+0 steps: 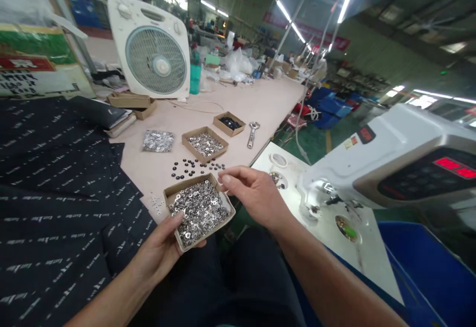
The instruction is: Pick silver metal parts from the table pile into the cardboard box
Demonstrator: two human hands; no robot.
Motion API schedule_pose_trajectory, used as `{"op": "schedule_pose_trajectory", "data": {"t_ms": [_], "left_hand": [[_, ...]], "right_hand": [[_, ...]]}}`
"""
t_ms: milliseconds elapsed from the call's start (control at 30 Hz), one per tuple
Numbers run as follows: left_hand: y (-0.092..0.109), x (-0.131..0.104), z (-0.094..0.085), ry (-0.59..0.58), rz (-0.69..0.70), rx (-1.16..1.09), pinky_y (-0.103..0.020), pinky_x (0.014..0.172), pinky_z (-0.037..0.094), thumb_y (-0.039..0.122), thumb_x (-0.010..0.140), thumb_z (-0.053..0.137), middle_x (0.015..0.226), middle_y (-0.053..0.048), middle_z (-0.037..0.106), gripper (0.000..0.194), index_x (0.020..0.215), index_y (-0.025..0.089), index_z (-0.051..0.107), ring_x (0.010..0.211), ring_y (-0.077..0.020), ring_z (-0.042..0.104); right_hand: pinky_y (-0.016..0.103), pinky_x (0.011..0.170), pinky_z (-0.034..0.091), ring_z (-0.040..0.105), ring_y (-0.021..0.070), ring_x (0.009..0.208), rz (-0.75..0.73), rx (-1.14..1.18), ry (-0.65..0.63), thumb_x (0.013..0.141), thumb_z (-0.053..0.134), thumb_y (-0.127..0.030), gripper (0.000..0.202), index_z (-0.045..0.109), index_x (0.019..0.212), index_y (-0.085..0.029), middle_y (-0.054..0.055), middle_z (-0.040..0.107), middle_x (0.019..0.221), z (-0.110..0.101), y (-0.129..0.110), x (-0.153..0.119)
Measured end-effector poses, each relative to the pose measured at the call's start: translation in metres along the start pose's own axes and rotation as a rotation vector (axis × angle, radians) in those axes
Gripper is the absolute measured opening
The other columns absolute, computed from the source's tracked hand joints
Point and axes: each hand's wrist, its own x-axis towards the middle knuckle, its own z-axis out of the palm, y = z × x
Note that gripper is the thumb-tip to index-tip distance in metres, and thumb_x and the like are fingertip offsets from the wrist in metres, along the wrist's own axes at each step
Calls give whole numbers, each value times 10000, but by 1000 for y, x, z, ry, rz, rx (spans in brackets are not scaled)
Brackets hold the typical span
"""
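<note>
A cardboard box (229, 212) full of small silver metal snap parts is tilted at the table's near edge. My left hand (163, 242) grips its lower left side, thumb over the rim and fingers underneath. At the box's upper right corner is my right hand (249, 188), thumb and fingers pressed together; whatever they hold is too small to make out. Beyond the box, several dark round caps (186, 168) lie loose on the table. A second box (205, 157) holds more metal parts, and a smaller box (219, 123) behind it contains black pieces.
Dark printed fabric (55, 208) covers the left side. A bag of metal parts (158, 141), a wrench (253, 135) and a white fan (159, 54) stand or lie on the table (260, 98). A machine (401, 153) and blue bin (427, 267) are right.
</note>
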Motion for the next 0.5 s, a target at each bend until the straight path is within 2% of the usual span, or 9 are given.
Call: {"op": "schedule_pose_trajectory", "data": {"t_ms": [100, 267, 400, 500], "left_hand": [[-4, -1, 0, -47, 2, 41, -430, 708, 721, 243, 950, 706, 1281, -148, 770, 530, 1458, 189, 565, 1000, -314, 778], [-10, 0, -2, -153, 10, 84, -390, 713, 704, 333, 960, 700, 1229, -175, 774, 525, 1439, 156, 575, 935, -292, 775], [-11, 0, -2, -200, -7, 111, -354, 707, 677, 354, 952, 709, 1240, -184, 764, 548, 1445, 163, 566, 970, -305, 771], [-12, 0, -1, -191, -21, 100, -361, 780, 664, 344, 918, 753, 1237, -182, 766, 553, 1412, 156, 592, 1025, -318, 765]], "right_hand": [[330, 828, 531, 713, 189, 878, -30, -132, -52, 965, 633, -303, 183, 790, 1036, -241, 7, 790, 954, 4, 5, -9], [369, 878, 515, 694, 216, 930, -118, -478, -192, 925, 642, -175, 216, 763, 1095, -231, 53, 761, 1035, 4, 25, -18], [387, 875, 515, 684, 234, 911, -162, -647, -266, 913, 669, -184, 252, 719, 1160, -204, 90, 730, 1059, 6, 34, -18], [416, 902, 520, 681, 269, 975, -162, -711, -293, 925, 684, -242, 306, 680, 1225, -183, 123, 710, 1123, 14, 33, -14]]}}
